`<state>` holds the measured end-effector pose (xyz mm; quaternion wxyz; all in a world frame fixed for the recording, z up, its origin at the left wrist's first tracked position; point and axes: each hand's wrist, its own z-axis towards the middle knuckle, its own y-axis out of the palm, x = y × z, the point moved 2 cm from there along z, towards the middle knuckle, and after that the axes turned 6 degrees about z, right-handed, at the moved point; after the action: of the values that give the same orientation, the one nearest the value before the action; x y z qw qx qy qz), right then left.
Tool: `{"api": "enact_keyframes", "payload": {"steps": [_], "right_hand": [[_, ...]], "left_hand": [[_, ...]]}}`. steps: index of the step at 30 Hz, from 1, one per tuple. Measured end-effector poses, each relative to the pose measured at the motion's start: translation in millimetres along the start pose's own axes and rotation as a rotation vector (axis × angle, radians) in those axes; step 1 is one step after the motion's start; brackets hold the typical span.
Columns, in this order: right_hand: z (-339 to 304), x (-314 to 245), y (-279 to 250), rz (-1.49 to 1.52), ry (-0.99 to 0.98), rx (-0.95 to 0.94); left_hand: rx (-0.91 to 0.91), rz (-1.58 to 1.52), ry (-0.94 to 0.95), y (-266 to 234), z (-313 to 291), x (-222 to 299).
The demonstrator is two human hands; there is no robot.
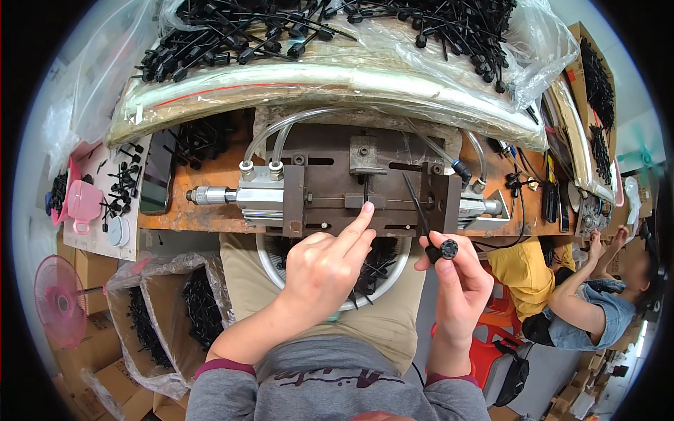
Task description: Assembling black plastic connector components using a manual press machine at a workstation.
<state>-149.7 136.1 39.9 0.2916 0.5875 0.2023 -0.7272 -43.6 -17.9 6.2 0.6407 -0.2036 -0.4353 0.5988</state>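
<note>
My left hand (324,261) reaches up to a dark metal jig (326,184) with its index finger stretched out. That fingertip touches the small block (357,201) at the jig's middle, where a thin black pin stands. The other fingers are loosely curled, and I see nothing held in them. Right of it, my right hand (460,284) is closed, pinching a thin black rod with a ribbed round knob (448,249) between thumb and fingers. The rod's thin end points up and left, over the jig's right side.
Silver air cylinders (261,196) with clear hoses flank the jig. Black knobbed rods (463,35) heap on plastic beyond it. A white-rimmed basin (404,270) of black parts sits below. Left are a pink cup (84,201), fan (62,302) and lined box (144,281). A person (583,309) sits right.
</note>
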Motion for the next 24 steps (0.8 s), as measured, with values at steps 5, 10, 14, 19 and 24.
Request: {"api": "enact_keyframes", "payload": {"steps": [5,10,14,19,24], "right_hand": [[-5,11,4,0.071,-0.023,-0.005],[-14,19,16,0.035,0.015,-0.031],[-17,24,22,0.045,0.054,-0.077],[-10,19,16,-0.050,-0.033,-0.051],[-10,8,5,-0.185,-0.178,0.045]], "left_hand": [[-0.058,0.006,-0.014,-7,3,1],[0.163,-0.290,-0.002,-15,1,12],[0.159,-0.409,-0.035,-22,-1,16],[0.071,-0.378,-0.122,-26,-7,13],[0.010,-0.110,-0.037,-17,-3,5]]}}
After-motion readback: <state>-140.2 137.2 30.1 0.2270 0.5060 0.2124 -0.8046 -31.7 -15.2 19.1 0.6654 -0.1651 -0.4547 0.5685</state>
